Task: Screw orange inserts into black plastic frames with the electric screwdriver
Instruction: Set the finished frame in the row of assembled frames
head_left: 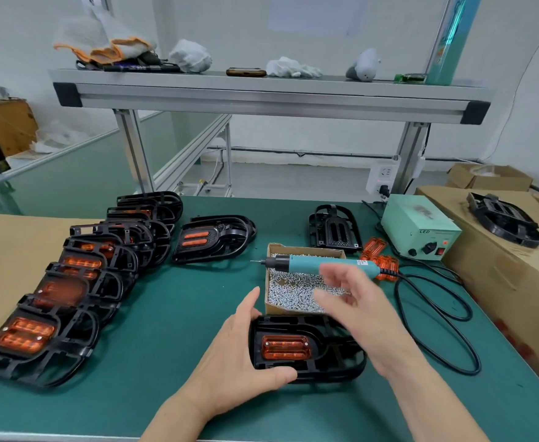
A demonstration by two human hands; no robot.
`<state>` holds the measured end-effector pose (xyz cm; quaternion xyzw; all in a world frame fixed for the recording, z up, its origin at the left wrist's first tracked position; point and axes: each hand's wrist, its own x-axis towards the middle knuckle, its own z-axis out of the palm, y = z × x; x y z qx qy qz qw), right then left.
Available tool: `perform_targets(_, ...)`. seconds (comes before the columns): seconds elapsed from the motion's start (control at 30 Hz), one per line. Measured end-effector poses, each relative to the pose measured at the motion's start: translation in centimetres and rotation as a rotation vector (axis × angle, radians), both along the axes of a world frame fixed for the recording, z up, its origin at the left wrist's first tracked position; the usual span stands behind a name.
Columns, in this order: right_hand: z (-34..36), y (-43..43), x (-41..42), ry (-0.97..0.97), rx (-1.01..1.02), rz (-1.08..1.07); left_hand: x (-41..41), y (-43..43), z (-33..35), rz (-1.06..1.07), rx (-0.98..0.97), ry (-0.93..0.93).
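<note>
One electric screwdriver (309, 264), one box of screws (306, 251), one green power unit (418, 228), four black frames (226, 232) lying singly, more overlapped at left.

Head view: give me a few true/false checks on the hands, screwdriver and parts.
1. Left hand holds the near frame. True.
2. Right hand grips the screwdriver. False: it is empty; the screwdriver lies across the screw box.
3. An orange insert sits in the near frame. True.
4. The screw box is empty. False: it holds silver screws.
</note>
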<state>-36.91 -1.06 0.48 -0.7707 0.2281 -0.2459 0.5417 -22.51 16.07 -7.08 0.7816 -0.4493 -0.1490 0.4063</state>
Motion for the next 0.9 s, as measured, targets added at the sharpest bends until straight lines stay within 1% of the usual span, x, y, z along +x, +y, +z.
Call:
perform_targets(0.03, -0.2, -0.1, -0.7, 0.136, -0.193, 0.102, 0.0, 0.0, 0.0, 0.006, -0.002, 0.008)
perform_targets(0.1, -0.6, -0.1, -1.5, 0.344, -0.512, 0.283, 0.1, -0.1, 0.0, 0.025, -0.006, 0.021)
perform_targets(0.13, -1.1, -0.2, -1.6, 0.403, -0.656, 0.342, 0.2, -0.1, 0.0, 0.036, -0.010, 0.025)
perform_targets(0.2, -1.7, 0.1, -1.7, 0.470, -0.825, 0.375, 0.2, -0.1, -0.1, 0.056, -0.013, 0.029)
perform_targets(0.27, -1.7, 0.5, -1.6, 0.489, -0.857, 0.379, 0.1, -0.2, -0.1, 0.060, -0.012, 0.032)
perform_targets(0.37, -1.2, 0.8, -1.4, 0.500, -0.841, 0.426, 0.3, -0.2, -0.3, 0.068, -0.037, 0.064)
perform_targets(0.43, -0.9, 1.0, -1.3, 0.488, -0.824, 0.434, 0.5, -0.1, -0.4, 0.077, -0.081, 0.093)
perform_targets(0.57, 0.1, 0.9, -1.0, 0.443, -0.786, 0.394, 0.8, 0.1, -0.4, 0.077, -0.202, 0.220)
perform_targets(0.67, 1.3, 0.7, -0.2, 0.384, -0.779, 0.375, 0.6, 0.2, 0.0, 0.113, -0.268, 0.258)
perform_targets(0.8, 3.3, 0.3, 1.7, 0.353, -0.816, 0.321, 0.3, 0.0, 0.6, 0.214, -0.352, 0.265)
perform_targets(0.9, 5.4, 0.0, 4.3, 0.245, -0.767, 0.276, 0.4, -0.2, 0.7, 0.387, -0.428, 0.285)
